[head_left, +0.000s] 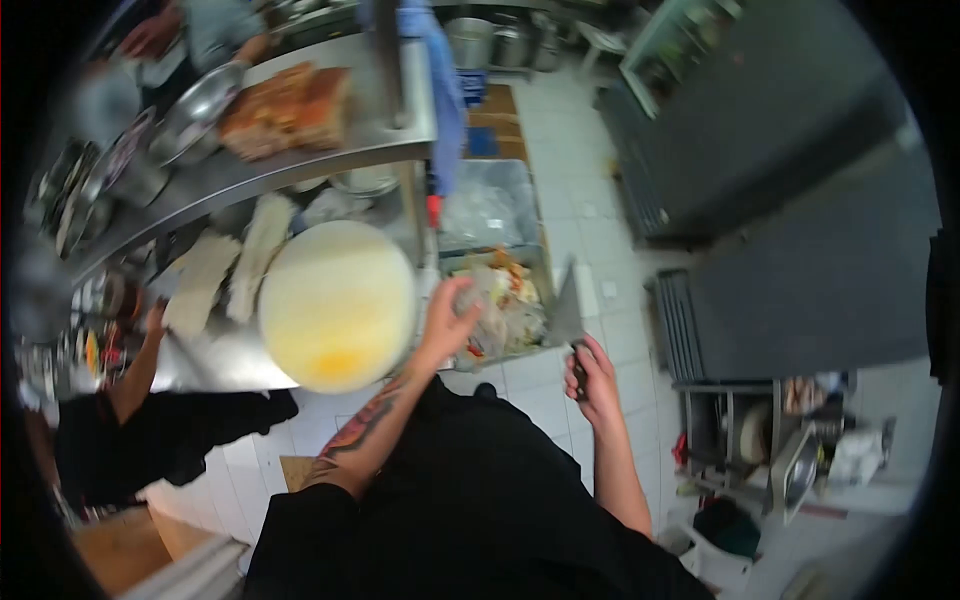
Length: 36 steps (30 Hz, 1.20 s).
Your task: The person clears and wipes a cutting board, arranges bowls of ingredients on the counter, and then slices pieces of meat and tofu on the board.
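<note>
"Looking down now at 2 bare hands; where is the blade?"

"The broad knife [567,312] is gripped by its dark handle in the right hand [595,378], just beside the scrap bin [547,275]; the fingers are closed round that handle, and the blade is pointed forward."

"And the left hand [448,320]?"

"Over the near side of the scraps; the thumb is parted from the bent fingers; whether anything is pinched there cannot be told through the blur."

"How is this best done?"

"The blade is best held outside the bin's rim, well apart from the left wrist, edge turned off the body; the palm should be opened low over the scraps, so that nothing is spilled wide."

"And the round board [340,290]?"

"Near the left forearm, that one; its rim should be cleared by the elbow; 1 co-worker's hand [156,318] is seen beyond, so any turn should be made slowly."
</note>
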Each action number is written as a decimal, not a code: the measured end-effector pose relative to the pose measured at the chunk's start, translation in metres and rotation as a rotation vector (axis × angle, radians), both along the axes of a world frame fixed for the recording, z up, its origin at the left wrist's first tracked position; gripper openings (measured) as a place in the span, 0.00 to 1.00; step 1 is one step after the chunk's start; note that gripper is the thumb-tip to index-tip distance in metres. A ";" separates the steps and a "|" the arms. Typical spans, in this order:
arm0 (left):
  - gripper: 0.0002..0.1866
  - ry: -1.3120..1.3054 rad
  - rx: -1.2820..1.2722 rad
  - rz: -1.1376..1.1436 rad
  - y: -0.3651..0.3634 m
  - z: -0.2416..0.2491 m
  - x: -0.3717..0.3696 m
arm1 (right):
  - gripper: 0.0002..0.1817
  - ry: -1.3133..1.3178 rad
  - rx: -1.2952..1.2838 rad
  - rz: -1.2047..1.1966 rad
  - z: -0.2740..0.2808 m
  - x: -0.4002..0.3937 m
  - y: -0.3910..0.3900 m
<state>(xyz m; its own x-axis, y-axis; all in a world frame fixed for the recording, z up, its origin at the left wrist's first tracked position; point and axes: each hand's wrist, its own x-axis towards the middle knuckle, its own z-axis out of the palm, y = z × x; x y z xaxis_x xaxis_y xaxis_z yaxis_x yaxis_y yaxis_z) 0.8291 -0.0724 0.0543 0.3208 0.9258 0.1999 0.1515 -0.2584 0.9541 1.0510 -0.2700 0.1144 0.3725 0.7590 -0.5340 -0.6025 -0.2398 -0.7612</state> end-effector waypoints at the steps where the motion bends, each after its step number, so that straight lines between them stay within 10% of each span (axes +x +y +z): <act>1: 0.17 -0.024 0.030 -0.032 0.000 0.030 0.011 | 0.28 -0.012 -0.006 0.057 0.012 -0.002 0.008; 6: 0.12 -0.118 0.287 -0.320 -0.026 0.073 0.064 | 0.16 -0.005 0.102 0.004 0.041 -0.033 0.034; 12: 0.14 0.104 0.130 -0.036 0.004 0.049 0.072 | 0.15 -0.051 0.063 -0.042 0.061 0.001 -0.013; 16: 0.10 -0.101 0.462 -0.475 -0.042 0.097 0.118 | 0.19 0.043 0.079 -0.002 0.076 -0.009 -0.017; 22: 0.11 0.168 0.348 -0.141 0.052 0.028 0.153 | 0.21 0.227 0.062 0.101 0.064 0.027 -0.060; 25: 0.12 0.176 0.407 0.118 0.079 0.046 0.125 | 0.17 -0.790 0.012 0.215 0.035 0.043 -0.090; 28: 0.13 0.167 0.498 -0.185 0.021 0.117 0.106 | 0.14 -1.463 -0.154 0.371 0.051 0.060 -0.098; 32: 0.17 0.129 0.398 -0.685 -0.071 0.130 0.119 | 0.09 -1.543 0.060 0.512 0.058 0.071 -0.082; 36: 0.17 0.178 0.614 -0.545 -0.070 0.042 0.155 | 0.08 -1.677 0.176 0.532 0.063 0.063 -0.067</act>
